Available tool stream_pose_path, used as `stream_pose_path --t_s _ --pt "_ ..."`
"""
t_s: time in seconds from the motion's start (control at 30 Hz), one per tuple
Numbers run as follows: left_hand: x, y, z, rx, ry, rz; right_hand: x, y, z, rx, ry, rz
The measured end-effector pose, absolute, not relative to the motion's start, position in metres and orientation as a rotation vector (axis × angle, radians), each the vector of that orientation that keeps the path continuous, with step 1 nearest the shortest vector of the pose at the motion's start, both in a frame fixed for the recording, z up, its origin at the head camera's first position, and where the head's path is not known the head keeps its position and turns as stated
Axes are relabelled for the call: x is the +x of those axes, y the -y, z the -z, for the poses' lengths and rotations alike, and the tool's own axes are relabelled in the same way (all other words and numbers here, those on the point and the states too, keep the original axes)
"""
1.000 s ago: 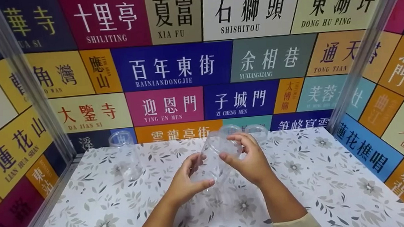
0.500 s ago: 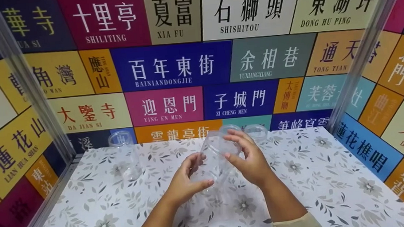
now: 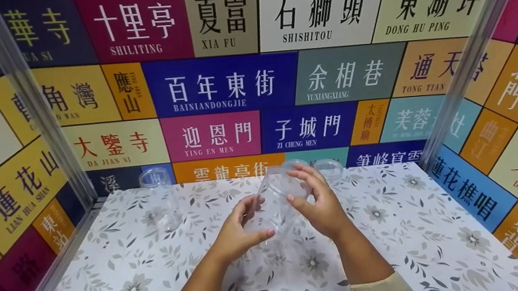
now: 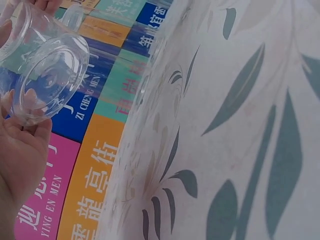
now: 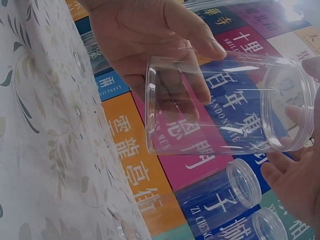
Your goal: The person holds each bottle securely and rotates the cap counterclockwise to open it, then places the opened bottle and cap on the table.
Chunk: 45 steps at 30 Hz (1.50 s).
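Clear jar [image 3: 270, 198], tilted, between both hands' fingers [image 3: 314, 180]

Left fingers [image 3: 243, 207] and right fingers [image 3: 311, 175] hold a tilted clear jar [image 3: 272, 200] above the floral table [image 3: 110, 261]

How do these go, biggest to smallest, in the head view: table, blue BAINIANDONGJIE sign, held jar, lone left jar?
Table
Blue BAINIANDONGJIE sign
Held jar
Lone left jar
The held jar looks nearer, so the jars' true sizes are unsure.
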State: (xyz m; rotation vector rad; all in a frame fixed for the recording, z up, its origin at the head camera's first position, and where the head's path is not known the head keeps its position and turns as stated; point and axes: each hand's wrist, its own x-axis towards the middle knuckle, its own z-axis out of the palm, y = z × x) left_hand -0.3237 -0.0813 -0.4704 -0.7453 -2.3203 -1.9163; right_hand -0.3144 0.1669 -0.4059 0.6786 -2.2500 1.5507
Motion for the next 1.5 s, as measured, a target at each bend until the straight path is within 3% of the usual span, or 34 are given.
stream_pose_path --t_s 0.47,1.2,1.5 --pt "-0.3203 0.0815 0.4656 -0.723 2.335 1.893 -0.3142 -0.1655 0.4047 0.49 2.292 -1.513" --pt "-0.3199 0.0827 0.4656 -0.685 2.353 1.883 -0.3147 -0.1717 0.4043 0.731 2.225 -1.689" --pt "-0.3214 0.0831 0.4667 -0.671 2.337 1.888 -0.3154 -0.171 0.4035 0.685 2.283 -1.609"
